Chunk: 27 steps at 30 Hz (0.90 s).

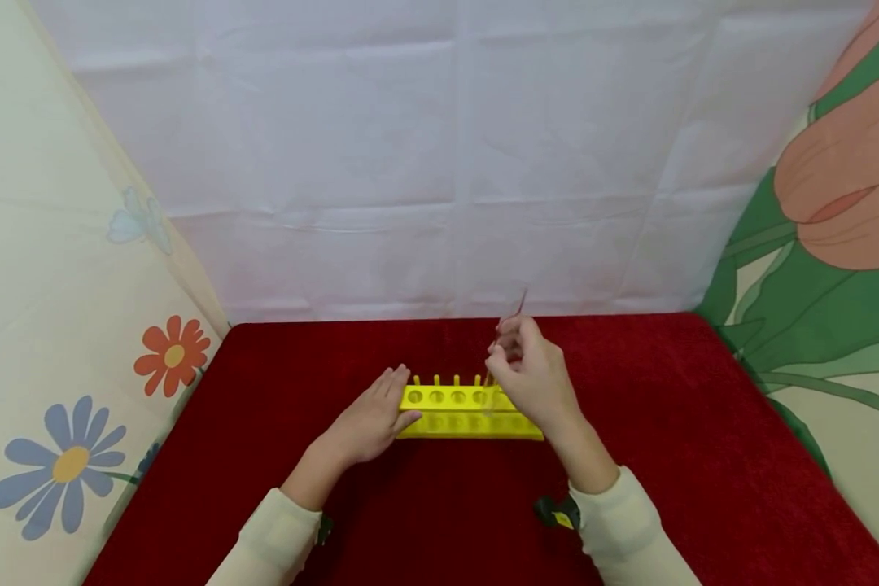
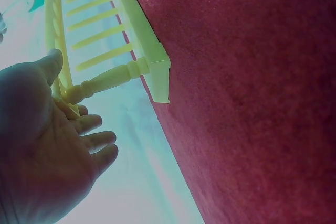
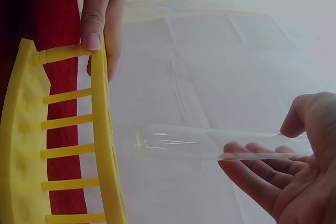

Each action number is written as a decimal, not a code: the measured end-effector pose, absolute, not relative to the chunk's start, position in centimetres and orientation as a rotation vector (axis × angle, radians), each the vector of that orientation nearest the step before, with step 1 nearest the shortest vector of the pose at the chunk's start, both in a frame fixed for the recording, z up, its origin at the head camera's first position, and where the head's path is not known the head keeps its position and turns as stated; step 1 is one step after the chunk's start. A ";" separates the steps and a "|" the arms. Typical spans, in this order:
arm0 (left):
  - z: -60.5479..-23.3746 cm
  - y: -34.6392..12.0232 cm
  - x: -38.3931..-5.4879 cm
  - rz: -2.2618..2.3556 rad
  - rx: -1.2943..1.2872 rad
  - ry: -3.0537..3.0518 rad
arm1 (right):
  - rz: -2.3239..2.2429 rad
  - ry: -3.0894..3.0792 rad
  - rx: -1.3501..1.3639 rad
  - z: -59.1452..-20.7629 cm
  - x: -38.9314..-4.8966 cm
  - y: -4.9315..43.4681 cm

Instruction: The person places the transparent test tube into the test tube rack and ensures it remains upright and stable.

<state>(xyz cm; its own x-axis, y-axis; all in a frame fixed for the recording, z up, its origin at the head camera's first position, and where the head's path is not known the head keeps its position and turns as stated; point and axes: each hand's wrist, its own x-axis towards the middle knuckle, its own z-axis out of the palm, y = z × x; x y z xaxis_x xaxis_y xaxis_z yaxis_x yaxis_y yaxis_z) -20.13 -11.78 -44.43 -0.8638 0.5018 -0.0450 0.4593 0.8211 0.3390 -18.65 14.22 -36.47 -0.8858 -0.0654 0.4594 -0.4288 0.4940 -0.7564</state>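
A yellow test tube rack (image 1: 471,411) stands on the red cloth, with a row of round holes in its top plate and short pegs along its back. My left hand (image 1: 372,417) grips the rack's left end, thumb on the near side of the top plate and fingers behind it. In the left wrist view, the left thumb (image 2: 51,66) lies against the plate's edge. My right hand (image 1: 538,370) pinches a clear test tube (image 3: 178,141) between thumb and fingers above the rack's right half. The tube's lower end is a short way from the top plate in the right wrist view.
Red cloth (image 1: 264,366) covers the table. A creased white sheet (image 1: 337,163) hangs behind it, and flower-printed curtains (image 1: 66,285) flank both sides. Dark straps with a device (image 1: 557,513) are on the wrists.
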 end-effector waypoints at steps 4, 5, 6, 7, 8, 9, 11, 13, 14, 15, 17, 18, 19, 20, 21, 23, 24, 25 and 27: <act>-44.4 -11.8 -20.1 0.470 0.765 2.879 | 1.381 -2.357 0.439 -36.3 -18.7 13.7; -44.4 -11.8 -20.0 0.466 0.767 2.881 | 1.387 -2.352 0.447 -36.3 -18.7 13.6; -44.4 -11.8 -20.0 0.463 0.770 2.883 | 1.388 -2.349 0.456 -36.3 -18.7 13.4; -44.4 -11.8 -20.0 0.462 0.772 2.883 | 1.391 -2.345 0.465 -36.2 -18.8 13.3; -44.4 -11.7 -20.0 0.462 0.773 2.885 | 1.393 -2.342 0.474 -36.2 -18.8 13.1; -44.4 -11.7 -20.0 0.464 0.774 2.886 | 1.392 -2.340 0.484 -36.2 -18.8 13.0; -44.4 -11.7 -20.0 0.466 0.772 2.888 | 1.400 -2.336 0.502 -36.2 -18.9 12.7; -44.4 -11.7 -20.0 0.467 0.772 2.892 | 1.408 -2.337 0.520 -36.2 -18.9 12.5; -44.4 -11.7 -20.0 0.465 0.774 2.895 | 1.412 -2.338 0.525 -36.2 -18.9 12.4; -44.4 -11.7 -20.0 0.463 0.776 2.897 | 1.414 -2.341 0.529 -36.1 -19.0 12.3; -44.4 -11.7 -20.1 0.459 0.780 2.901 | 1.420 -2.341 0.541 -36.2 -19.0 12.0; -44.4 -11.7 -20.1 0.456 0.782 2.903 | 1.419 -2.338 0.548 -36.2 -19.1 11.9; -44.5 -11.7 -20.1 0.458 0.783 2.905 | 1.422 -2.334 0.551 -36.2 -19.1 11.8; -44.5 -11.7 -20.1 0.457 0.782 2.905 | 1.421 -2.328 0.555 -36.3 -19.2 11.6; -44.5 -11.7 -20.1 0.458 0.781 2.904 | 1.422 -2.322 0.561 -36.4 -19.3 11.5; -44.5 -11.7 -20.1 0.456 0.779 2.902 | 1.423 -2.309 0.571 -36.5 -19.4 11.2; -44.5 -11.7 -20.1 0.455 0.780 2.901 | 1.425 -2.304 0.576 -36.6 -19.4 11.0; -44.5 -11.7 -20.1 0.454 0.782 2.900 | 1.427 -2.299 0.580 -36.7 -19.4 10.9; -44.5 -11.7 -20.1 0.454 0.783 2.899 | 1.426 -2.296 0.591 -36.8 -19.5 10.6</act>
